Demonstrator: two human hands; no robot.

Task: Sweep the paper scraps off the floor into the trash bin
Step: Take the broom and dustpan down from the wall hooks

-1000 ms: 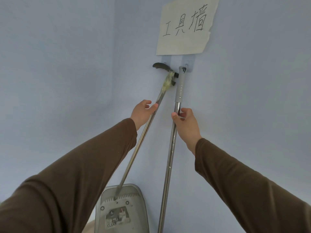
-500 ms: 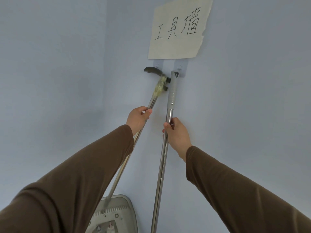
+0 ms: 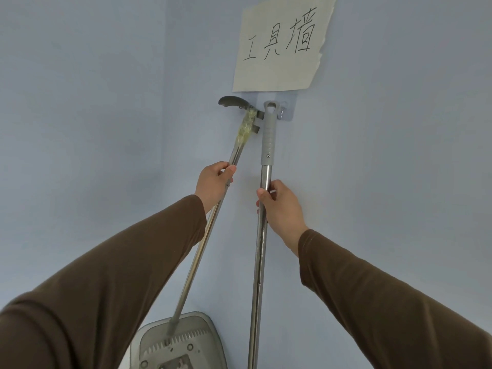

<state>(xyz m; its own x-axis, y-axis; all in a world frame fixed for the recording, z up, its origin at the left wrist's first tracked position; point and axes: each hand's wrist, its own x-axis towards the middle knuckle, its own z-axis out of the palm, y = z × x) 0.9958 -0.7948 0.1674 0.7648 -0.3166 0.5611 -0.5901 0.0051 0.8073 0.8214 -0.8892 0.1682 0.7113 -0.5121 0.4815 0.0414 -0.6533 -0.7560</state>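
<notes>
Tools are only being fetched: the left hand [image 3: 213, 182] grips the dustpan pole [image 3: 197, 251], the right hand [image 3: 282, 206] grips the broom pole [image 3: 266, 171], both at the wall hooks [image 3: 282, 111]. Sweeping not begun; scraps and bin out of view.
</notes>
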